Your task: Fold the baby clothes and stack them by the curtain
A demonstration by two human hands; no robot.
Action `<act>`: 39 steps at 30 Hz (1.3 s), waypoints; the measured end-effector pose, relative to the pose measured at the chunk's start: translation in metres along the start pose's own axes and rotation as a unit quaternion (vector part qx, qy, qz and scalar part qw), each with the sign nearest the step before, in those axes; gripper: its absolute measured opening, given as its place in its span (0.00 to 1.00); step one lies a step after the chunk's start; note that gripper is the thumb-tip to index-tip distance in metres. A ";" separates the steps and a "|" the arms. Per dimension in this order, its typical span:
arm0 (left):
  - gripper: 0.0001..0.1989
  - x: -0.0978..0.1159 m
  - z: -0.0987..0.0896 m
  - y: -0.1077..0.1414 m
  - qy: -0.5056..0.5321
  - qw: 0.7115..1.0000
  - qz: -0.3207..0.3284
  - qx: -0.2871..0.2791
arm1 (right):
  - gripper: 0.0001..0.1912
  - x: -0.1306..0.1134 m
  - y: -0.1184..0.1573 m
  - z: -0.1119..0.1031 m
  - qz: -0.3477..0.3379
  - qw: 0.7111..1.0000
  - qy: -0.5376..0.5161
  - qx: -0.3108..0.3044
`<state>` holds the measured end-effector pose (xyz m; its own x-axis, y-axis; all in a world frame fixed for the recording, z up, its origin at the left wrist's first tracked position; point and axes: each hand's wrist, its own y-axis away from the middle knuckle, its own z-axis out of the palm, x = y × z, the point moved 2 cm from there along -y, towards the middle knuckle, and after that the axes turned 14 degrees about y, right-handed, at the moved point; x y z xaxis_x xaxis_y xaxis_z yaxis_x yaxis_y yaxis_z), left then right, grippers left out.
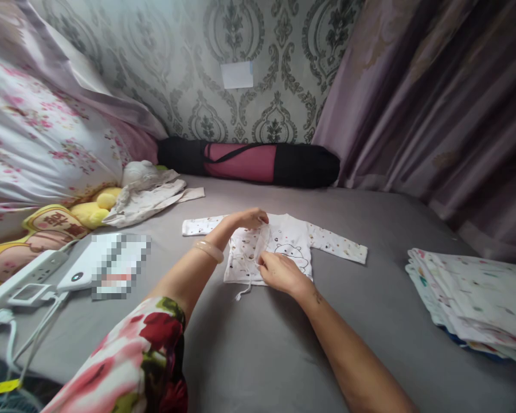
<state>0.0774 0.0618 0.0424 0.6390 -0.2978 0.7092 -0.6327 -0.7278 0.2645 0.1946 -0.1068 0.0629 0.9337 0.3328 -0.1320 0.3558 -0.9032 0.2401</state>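
Observation:
A small white baby shirt lies spread on the grey sheet, sleeves stretched out to both sides. It has tiny coloured prints and a cartoon animal outline on its front. My left hand, reaching across from the left, pinches the front flap's edge near the neckline. Lower down, my right hand grips the same edge between thumb and fingers. Between the two hands the flap is lifted slightly. A thin white tie string hangs past the bottom hem onto the sheet. Part of the shirt is hidden behind my left forearm and both hands.
A stack of folded printed clothes sits at the right. At left are a power strip with cables, a white box, plush toys and crumpled pale clothing. A long black and maroon bag lies against the wall.

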 end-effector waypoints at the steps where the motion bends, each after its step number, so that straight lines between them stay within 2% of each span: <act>1: 0.22 -0.001 0.000 -0.003 -0.006 1.000 0.001 0.000 | 0.13 0.001 0.000 -0.001 0.002 1.000 0.002 0.002; 4: 0.16 -0.005 0.005 -0.014 -0.045 0.998 0.009 0.053 | 0.13 0.002 0.001 -0.003 0.003 1.000 0.006 0.012; 7: 0.18 -0.005 0.012 -0.015 -0.073 0.990 0.019 0.123 | 0.13 0.005 0.002 -0.005 -0.007 1.000 -0.007 0.007; 10: 0.22 0.004 0.017 0.004 -0.083 0.975 0.038 0.201 | 0.10 0.016 -0.001 -0.006 -0.006 0.999 -0.042 0.010; 13: 0.16 0.018 0.018 0.038 -0.080 0.961 0.057 0.258 | 0.09 0.032 -0.007 -0.007 0.013 0.994 -0.087 0.059; 15: 0.10 0.028 0.024 0.062 -0.072 0.964 0.064 0.249 | 0.09 0.042 -0.010 -0.009 0.034 0.988 -0.117 0.098; 17: 0.07 0.037 0.038 0.085 -0.062 0.972 0.070 0.217 | 0.09 0.049 -0.012 -0.011 0.049 0.980 -0.140 0.131; 21: 0.06 0.047 0.084 0.120 -0.064 0.984 0.093 0.135 | 0.08 0.052 -0.011 -0.014 0.041 0.973 -0.166 0.155; 24: 0.08 0.047 0.113 0.131 -0.108 0.981 0.080 0.142 | 0.07 0.046 -0.008 -0.015 0.021 0.976 -0.166 0.138; 26: 0.07 0.046 0.123 0.132 -0.141 0.975 0.062 0.157 | 0.08 0.040 -0.005 -0.015 0.002 0.980 -0.158 0.122; 31: 0.10 0.048 0.126 0.132 -0.188 0.969 0.074 0.142 | 0.09 0.031 -0.002 -0.015 -0.020 0.985 -0.139 0.099; 36: 0.13 0.049 0.121 0.144 -0.144 0.972 0.118 0.146 | 0.10 0.032 -0.004 -0.012 -0.033 0.987 -0.130 0.085; 39: 0.14 0.049 0.120 0.148 -0.142 0.974 0.124 0.123 | 0.11 0.032 -0.004 -0.010 -0.051 0.989 -0.125 0.058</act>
<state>0.0674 -0.1344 0.0377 0.5978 -0.6167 0.5122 -0.6809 -0.7278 -0.0817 0.2232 -0.0904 0.0670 0.8495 0.3595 -0.3862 0.4268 -0.8985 0.1024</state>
